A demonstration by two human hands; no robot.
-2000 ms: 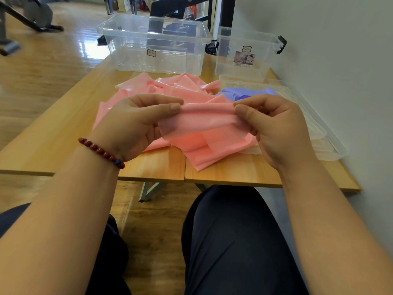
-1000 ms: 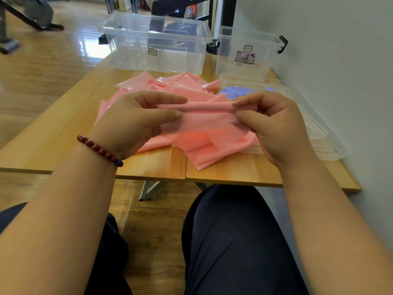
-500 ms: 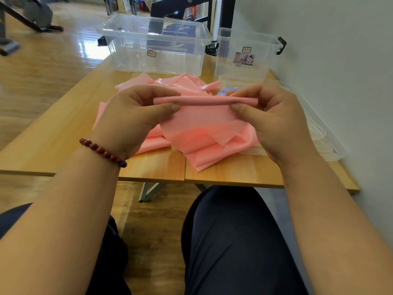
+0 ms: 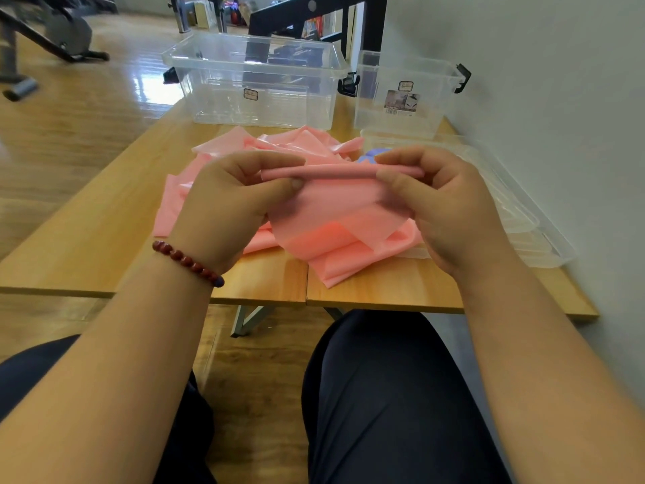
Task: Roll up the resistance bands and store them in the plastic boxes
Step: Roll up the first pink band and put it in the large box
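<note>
The person's left hand (image 4: pixel 237 200) and right hand (image 4: pixel 443 207) each pinch one end of a thin roll (image 4: pixel 335 173) started along the top edge of the pink resistance band (image 4: pixel 335 214). The thumbs are in front and the fingers curled behind, and the roll is held up above the wooden table (image 4: pixel 87 246). The rest of the band hangs from the roll and trails into a crumpled heap on the tabletop. It looks thin, limp and light, probably stretchy and slightly tacky, so it is best held at both ends of the roll with even tension, or the coil may skew or spring loose. A purple band (image 4: pixel 371 155) peeks out behind the right hand. The large plastic box (image 4: pixel 258 99) and small plastic box (image 4: pixel 405 113) stand well beyond, at the table's far side — storing looks not yet begun
</note>
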